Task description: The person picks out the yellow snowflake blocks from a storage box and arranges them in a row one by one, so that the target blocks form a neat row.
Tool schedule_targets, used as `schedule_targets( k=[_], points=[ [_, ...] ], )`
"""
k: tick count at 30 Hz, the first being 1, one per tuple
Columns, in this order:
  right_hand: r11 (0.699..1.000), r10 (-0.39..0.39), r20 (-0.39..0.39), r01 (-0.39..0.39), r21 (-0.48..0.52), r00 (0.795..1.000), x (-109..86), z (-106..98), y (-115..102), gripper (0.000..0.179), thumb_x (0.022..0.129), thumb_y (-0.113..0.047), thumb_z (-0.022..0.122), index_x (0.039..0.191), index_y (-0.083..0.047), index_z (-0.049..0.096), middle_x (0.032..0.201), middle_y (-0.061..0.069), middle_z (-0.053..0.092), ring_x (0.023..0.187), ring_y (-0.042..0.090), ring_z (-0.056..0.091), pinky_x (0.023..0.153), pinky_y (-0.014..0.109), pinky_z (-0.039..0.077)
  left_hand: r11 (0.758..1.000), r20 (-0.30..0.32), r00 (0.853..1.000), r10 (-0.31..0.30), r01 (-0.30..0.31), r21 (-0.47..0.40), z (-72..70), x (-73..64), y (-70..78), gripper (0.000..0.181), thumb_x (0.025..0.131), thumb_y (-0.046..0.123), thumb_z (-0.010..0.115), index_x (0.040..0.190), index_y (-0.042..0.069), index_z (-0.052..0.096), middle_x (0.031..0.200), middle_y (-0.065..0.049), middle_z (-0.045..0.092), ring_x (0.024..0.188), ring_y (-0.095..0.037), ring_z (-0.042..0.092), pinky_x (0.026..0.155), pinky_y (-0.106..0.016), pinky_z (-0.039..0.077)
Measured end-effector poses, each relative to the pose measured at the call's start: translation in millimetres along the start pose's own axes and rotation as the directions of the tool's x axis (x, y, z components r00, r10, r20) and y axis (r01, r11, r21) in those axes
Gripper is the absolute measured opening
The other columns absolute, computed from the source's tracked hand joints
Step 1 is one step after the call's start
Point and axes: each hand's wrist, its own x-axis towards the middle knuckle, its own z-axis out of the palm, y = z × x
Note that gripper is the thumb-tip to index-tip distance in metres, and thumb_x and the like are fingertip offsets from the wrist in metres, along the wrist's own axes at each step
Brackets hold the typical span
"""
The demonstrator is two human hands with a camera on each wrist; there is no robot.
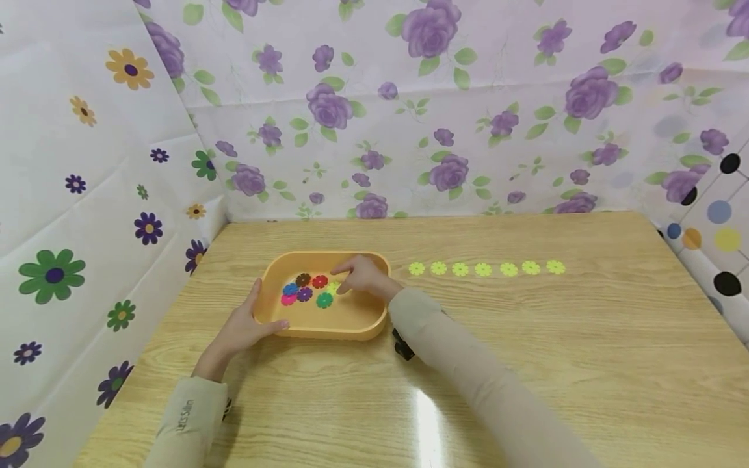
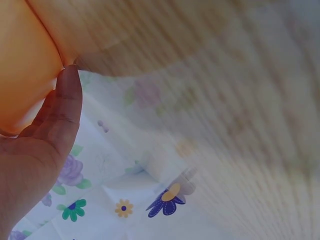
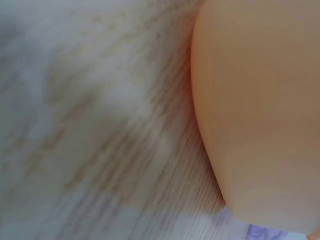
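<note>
My left hand (image 1: pixel 242 328) holds the orange plastic tray (image 1: pixel 328 334) at its left end, thumb over the front rim and fingers along the outer wall. In the left wrist view, those fingers (image 2: pixel 67 100) lie against the tray's side. My right hand (image 1: pixel 364 278) reaches over the right rim into the tray, index finger and thumb spread apart. Right by its thumb lies a yellow-green snowflake disc (image 1: pixel 332 287). Other snowflake discs in the tray are red (image 1: pixel 320 281), brown (image 1: pixel 303 279), blue (image 1: pixel 290 289), purple (image 1: pixel 305 294), pink (image 1: pixel 289 299) and green (image 1: pixel 324 299).
Several yellow-green snowflake discs (image 1: pixel 483 269) lie in a spaced row on the wooden table (image 1: pixel 526 338), right of the tray. A dark object (image 1: pixel 402 346) shows beside the right sleeve. Flower-patterned sheets (image 1: pixel 351 130) stand behind and left of the table.
</note>
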Motion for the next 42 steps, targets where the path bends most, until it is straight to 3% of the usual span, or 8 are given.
schedule_targets(
  k=[3,6,13,16,19,23,29,42],
  points=[
    [0.999,-0.002,0.020,0.003,-0.037,1.000,4.3,2,1,0.046,0.066,0.001,0.076,0.110,-0.009,0.067,0.116,0.005,0.062,0.083,0.013,0.057,0.075,0.021,0.047,1.000,0.002,1.000,-0.001,0.001,0.002,0.3,0.0,0.4,0.110,0.077,0.040,0.071,0.145,0.008,-0.010,0.147,-0.028,0.006,0.131,-0.047,0.016,0.102,-0.059,0.018],
    [0.996,0.011,0.043,-0.007,-0.093,0.999,6.4,3,0,0.047,0.065,0.001,0.076,0.110,-0.008,0.067,0.118,0.006,0.061,0.104,0.017,0.054,0.085,0.023,0.045,1.000,0.002,1.000,-0.007,0.007,0.004,0.8,0.1,0.8,0.111,0.076,0.040,0.071,0.145,0.009,-0.010,0.147,-0.028,0.006,0.131,-0.047,0.016,0.102,-0.059,0.018],
    [0.975,0.053,0.048,-0.042,-0.219,0.997,9.2,5,0,0.044,0.070,-0.006,0.077,0.112,-0.009,0.066,0.116,0.005,0.062,0.072,0.011,0.051,0.059,0.016,0.044,1.000,0.000,1.000,-0.002,0.002,0.000,2.6,0.7,1.4,0.111,0.076,0.041,0.071,0.145,0.008,-0.009,0.147,-0.027,0.005,0.131,-0.047,0.016,0.103,-0.059,0.018],
    [0.953,0.040,0.059,-0.020,-0.304,0.997,10.5,5,-1,0.042,0.074,-0.011,0.075,0.114,-0.011,0.065,0.118,0.004,0.061,0.076,0.012,0.050,0.062,0.016,0.042,1.000,-0.001,1.000,0.006,-0.006,-0.004,2.3,0.8,3.4,0.111,0.076,0.039,0.072,0.145,0.008,-0.009,0.147,-0.027,0.005,0.131,-0.047,0.015,0.103,-0.058,0.018],
    [0.924,0.015,0.069,0.013,-0.382,0.998,11.1,5,-1,0.040,0.076,-0.013,0.074,0.114,-0.013,0.065,0.119,0.002,0.060,0.088,0.013,0.050,0.075,0.017,0.042,1.000,0.000,1.000,0.008,-0.008,-0.003,1.6,0.7,4.8,0.111,0.076,0.039,0.071,0.145,0.007,-0.010,0.147,-0.028,0.005,0.131,-0.047,0.015,0.103,-0.058,0.018],
    [0.920,0.004,0.074,0.025,-0.391,0.997,11.3,7,0,0.038,0.076,-0.012,0.074,0.113,-0.013,0.066,0.119,0.003,0.060,0.095,0.015,0.051,0.084,0.020,0.042,1.000,0.003,1.000,0.000,0.000,0.003,1.1,0.0,4.1,0.111,0.076,0.039,0.071,0.145,0.007,-0.010,0.147,-0.028,0.005,0.130,-0.048,0.015,0.103,-0.059,0.018],
    [0.944,0.027,0.041,-0.012,-0.331,0.999,14.7,10,2,0.036,0.072,-0.009,0.076,0.108,-0.012,0.069,0.118,0.005,0.060,0.088,0.014,0.048,0.073,0.017,0.043,1.000,0.005,1.000,-0.004,0.004,0.003,1.0,-0.1,4.1,0.111,0.076,0.039,0.071,0.145,0.008,-0.010,0.146,-0.030,0.006,0.130,-0.049,0.016,0.102,-0.060,0.018],
    [0.919,-0.055,0.074,0.079,-0.387,0.996,16.1,15,2,0.026,0.070,-0.005,0.077,0.094,-0.010,0.068,0.106,0.004,0.059,0.092,0.016,0.050,0.079,0.023,0.044,1.000,-0.002,1.000,-0.011,0.011,-0.010,1.8,0.7,-0.1,0.111,0.076,0.039,0.071,0.145,0.009,-0.011,0.147,-0.028,0.004,0.131,-0.047,0.015,0.103,-0.059,0.017]
  ],
)
